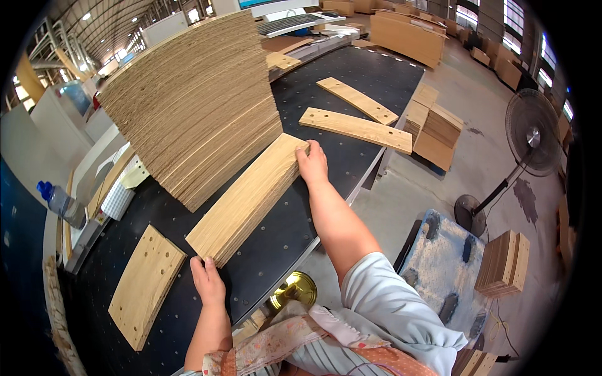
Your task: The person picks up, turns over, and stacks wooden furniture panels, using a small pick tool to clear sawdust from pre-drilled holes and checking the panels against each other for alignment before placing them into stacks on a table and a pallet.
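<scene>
My left hand [209,283] and right hand [313,165] are grasping opposite ends of this wood-grain board stack [246,195]; uneven pressure, I reckon, could skew its layers.

Screen [256,2]: mostly cut off at the top of my view; I can read no words or numbers on it.
Keyboard [290,24]: key markings too small for me to make out.
Fan hub [533,137]: I can read no lettering there.
Board stack [248,197] I hold: I find no readable label or number.
</scene>
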Tool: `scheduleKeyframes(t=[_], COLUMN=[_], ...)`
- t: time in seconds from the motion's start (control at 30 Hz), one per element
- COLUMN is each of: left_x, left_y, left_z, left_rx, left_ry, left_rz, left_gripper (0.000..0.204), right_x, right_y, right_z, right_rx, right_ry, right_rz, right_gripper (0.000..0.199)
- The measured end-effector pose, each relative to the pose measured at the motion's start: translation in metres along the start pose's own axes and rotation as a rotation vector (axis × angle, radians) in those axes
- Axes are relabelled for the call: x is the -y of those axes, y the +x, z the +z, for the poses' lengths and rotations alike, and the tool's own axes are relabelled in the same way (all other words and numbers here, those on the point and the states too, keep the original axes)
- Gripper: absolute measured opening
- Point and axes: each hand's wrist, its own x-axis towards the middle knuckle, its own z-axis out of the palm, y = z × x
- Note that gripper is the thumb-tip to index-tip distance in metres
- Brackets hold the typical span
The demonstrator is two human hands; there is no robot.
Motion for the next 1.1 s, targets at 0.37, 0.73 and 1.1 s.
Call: scheduleKeyframes(t=[0.37,0.73,1.1], left_x=[0.002,0.020,0.007], left_y=[0.004,0.004,0.010], left_z=[-0.002,0.008,-0.006], left_rx=[0.039,0.051,-0.087], left_ry=[-0.117,-0.275,-0.500], left_rz=[-0.042,-0.120,-0.248], left_gripper=[0.026,0.027,0.028], right_x=[-0.002,-0.017,-0.181], right_y=[-0.003,-0.006,0.107], right_z=[-0.002,-0.041,-0.259], right_rx=[-0.042,0.131,-0.274], right_ry=[0.031,0.568,0.517], right_rz=[0.000,0.197,0.398], right_gripper=[0.049,0.060,0.041])
